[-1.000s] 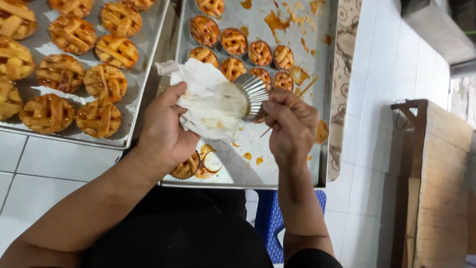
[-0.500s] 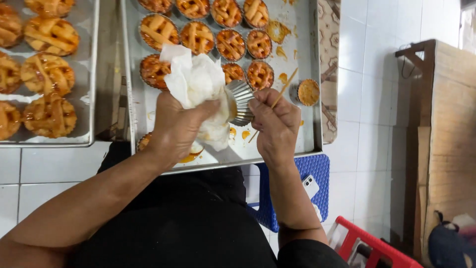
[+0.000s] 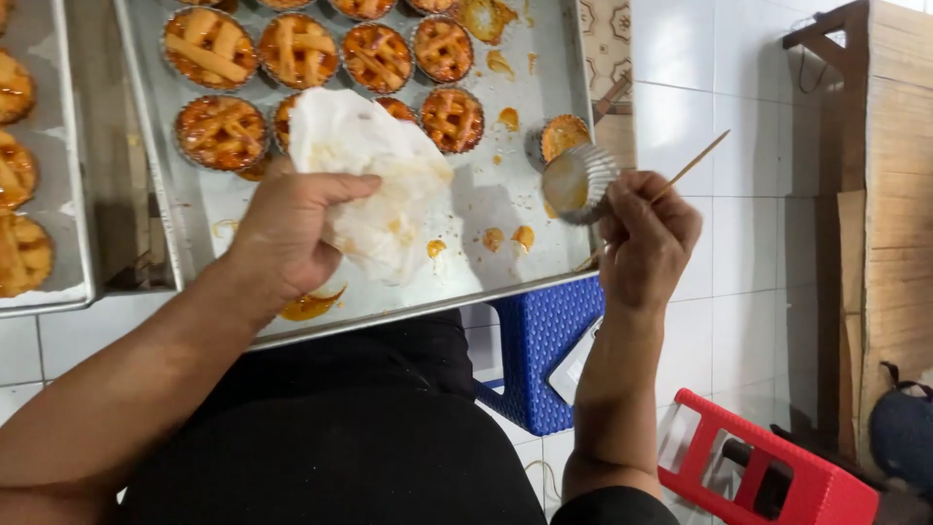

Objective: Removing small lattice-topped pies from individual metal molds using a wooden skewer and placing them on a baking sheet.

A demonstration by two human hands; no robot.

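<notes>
My left hand [image 3: 292, 228] grips a crumpled white tissue [image 3: 374, 190] stained with orange filling, held just over the front of a metal baking tray [image 3: 194, 209]. My right hand [image 3: 646, 238] holds a small fluted metal tart mould [image 3: 580, 182], tilted on its side, together with a thin wooden skewer [image 3: 692, 167] that sticks out to the upper right. The two hands are apart, the mould past the tray's right edge. Several lattice-topped tarts [image 3: 296, 49] fill the tray's far half, and one more tart [image 3: 562, 136] sits alone near my right hand.
A second tray [image 3: 68, 282] with tarts lies at the left. Orange drips spot the tray floor. Below the tray edge stand a blue plastic stool [image 3: 539, 350] and a red one [image 3: 768, 467] on white floor tiles. A wooden crate [image 3: 889, 224] is at right.
My hands have drawn apart: the right hand carried the mould and skewer off to the right, away from the tissue. The view has shifted, showing more floor and the stools.
</notes>
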